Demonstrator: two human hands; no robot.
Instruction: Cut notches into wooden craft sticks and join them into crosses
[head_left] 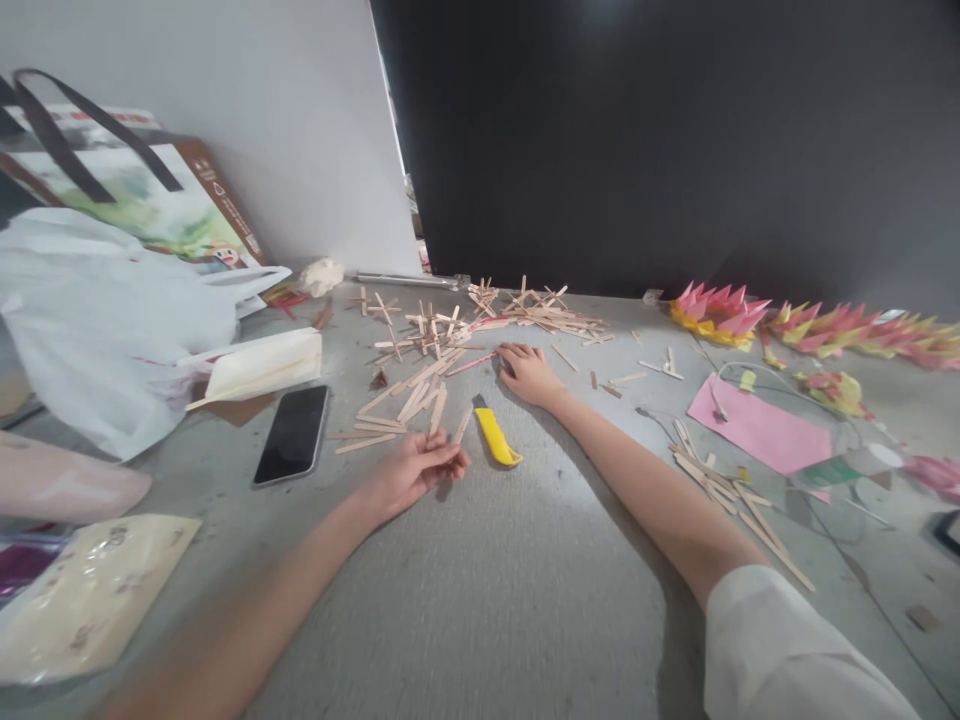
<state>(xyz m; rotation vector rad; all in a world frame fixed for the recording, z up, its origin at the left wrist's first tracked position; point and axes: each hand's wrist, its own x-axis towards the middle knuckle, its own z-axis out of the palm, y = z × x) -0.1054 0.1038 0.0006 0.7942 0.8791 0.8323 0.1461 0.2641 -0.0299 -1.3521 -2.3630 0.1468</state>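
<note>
The left hand is pinching a thin wooden stick, partly hidden by fingers. The right hand is lying flat, fingers loose, on scattered sticks farther away.

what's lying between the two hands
A yellow utility knife lies on the table between the left hand and right hand, in the head view.

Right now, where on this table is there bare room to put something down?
The widest bare patch of the table lies between the two forearms, below the yellow box cutter. A smaller one lies between the phone and the left hand. Crowded: the craft sticks by the right hand, and the pink paper area.
</note>
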